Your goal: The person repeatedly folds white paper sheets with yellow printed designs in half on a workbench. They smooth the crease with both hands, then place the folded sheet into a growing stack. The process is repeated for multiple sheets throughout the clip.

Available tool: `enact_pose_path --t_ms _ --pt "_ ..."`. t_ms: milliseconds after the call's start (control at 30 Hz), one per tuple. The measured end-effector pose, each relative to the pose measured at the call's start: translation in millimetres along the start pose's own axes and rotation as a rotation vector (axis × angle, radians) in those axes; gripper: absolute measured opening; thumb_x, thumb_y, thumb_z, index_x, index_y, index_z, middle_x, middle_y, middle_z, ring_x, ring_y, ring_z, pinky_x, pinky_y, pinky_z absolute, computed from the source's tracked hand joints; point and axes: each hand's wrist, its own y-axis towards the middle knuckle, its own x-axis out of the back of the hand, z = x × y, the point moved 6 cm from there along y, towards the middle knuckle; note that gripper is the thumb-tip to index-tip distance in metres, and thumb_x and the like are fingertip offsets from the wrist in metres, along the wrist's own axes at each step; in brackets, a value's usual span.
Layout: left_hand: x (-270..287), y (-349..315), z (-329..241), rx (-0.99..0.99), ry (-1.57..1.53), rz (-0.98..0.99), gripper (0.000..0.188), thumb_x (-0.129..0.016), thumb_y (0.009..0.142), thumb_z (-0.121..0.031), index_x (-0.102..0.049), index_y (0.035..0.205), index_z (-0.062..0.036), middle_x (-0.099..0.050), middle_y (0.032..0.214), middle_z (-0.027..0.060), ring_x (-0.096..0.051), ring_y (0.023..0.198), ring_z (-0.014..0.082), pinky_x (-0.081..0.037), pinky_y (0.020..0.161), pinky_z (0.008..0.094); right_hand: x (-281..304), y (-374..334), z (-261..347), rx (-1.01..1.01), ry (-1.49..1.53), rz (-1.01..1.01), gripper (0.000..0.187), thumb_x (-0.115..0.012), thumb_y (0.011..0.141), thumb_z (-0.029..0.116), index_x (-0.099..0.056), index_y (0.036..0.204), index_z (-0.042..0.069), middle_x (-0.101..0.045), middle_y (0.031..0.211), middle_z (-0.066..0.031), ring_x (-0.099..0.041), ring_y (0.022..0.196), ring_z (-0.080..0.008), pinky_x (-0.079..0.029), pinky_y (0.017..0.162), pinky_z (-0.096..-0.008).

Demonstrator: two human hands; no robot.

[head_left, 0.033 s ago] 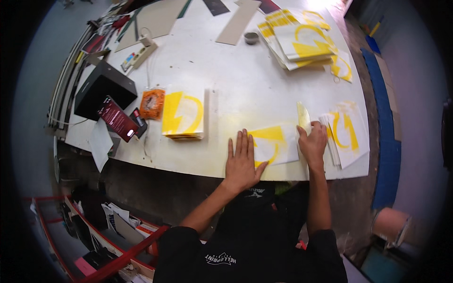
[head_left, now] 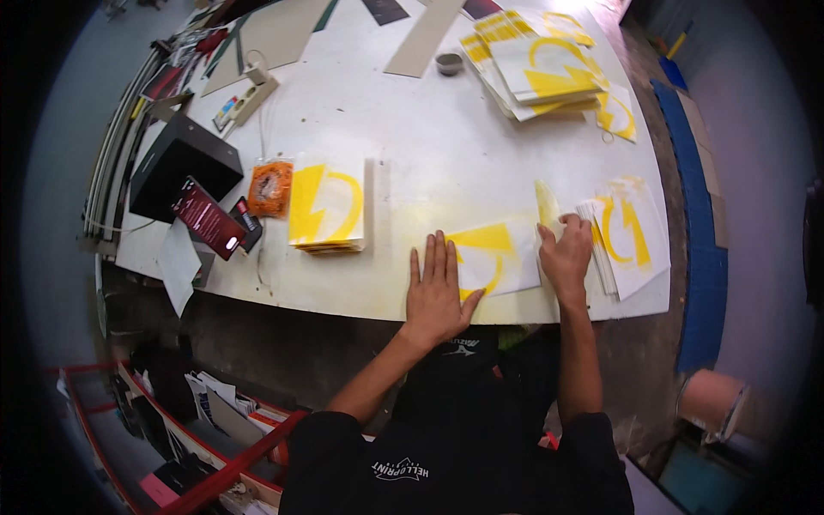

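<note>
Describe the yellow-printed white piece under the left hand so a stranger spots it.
Start at the near edge of the big white table. Between the flat left hand and bent-fingered right hand lies a flat, yellow-printed white piece. Unlike the yellow-printed white stacks either side, it lies partly under the left hand.

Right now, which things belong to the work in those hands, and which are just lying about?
Seemingly in the work:
flat, white-and-yellow, paper-like piece, touched by the left hand
thin yellowish strip at the right hand
matching square stack

Seemingly lying about:
black rectangular box
red-screened phone
orange wrapped packet
</note>
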Motion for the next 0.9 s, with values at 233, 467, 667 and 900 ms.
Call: enact_pose_path --t_ms 233,467,667,900 --pt "0 2 -1 0.003 0.030 0.015 0.094 -0.055 0.100 -0.053 -0.026 0.154 0.0194 -0.017 0.165 0.0380 -0.013 0.158 0.0478 -0.008 0.126 0.0620 -10 -55 91 0.425 0.246 0.007 0.008 -0.065 0.096 0.009 -0.063 0.091 0.004 -0.061 0.075 -0.0141 -0.061 0.072 -0.0354 -0.047 0.068 -0.0460" --pt "-2 4 0 -0.007 0.026 -0.008 0.094 -0.055 0.100 -0.053 -0.027 0.153 0.0196 -0.019 0.165 0.0382 -0.015 0.158 0.0480 -0.008 0.126 0.0621 2 -37 43 0.291 -0.014 -0.092 0.007 -0.066 0.095 0.011 -0.064 0.090 0.006 -0.060 0.066 -0.0137 -0.060 0.062 -0.0332 -0.044 0.065 -0.0455" --pt "-2 -1 6 0.034 -0.071 -0.046 0.096 -0.059 0.097 -0.053 -0.030 0.153 0.0186 -0.020 0.165 0.0368 -0.014 0.158 0.0465 -0.009 0.127 0.0621 9 -106 -3 0.459 0.059 0.027 0.019 -0.057 0.103 0.013 -0.064 0.100 -0.004 -0.064 0.092 -0.0221 -0.059 0.087 -0.0419 -0.047 0.077 -0.0507" --pt "10 -2 -29 0.195 0.075 0.015 0.105 -0.054 0.093 -0.071 -0.039 0.152 0.0147 -0.035 0.159 0.0346 -0.035 0.149 0.0446 -0.008 0.125 0.0654 45 -89 -8 0.225 0.118 -0.053 0.014 -0.070 0.097 0.002 -0.066 0.109 -0.004 -0.064 0.090 -0.0172 -0.061 0.084 -0.0329 -0.048 0.076 -0.0399"
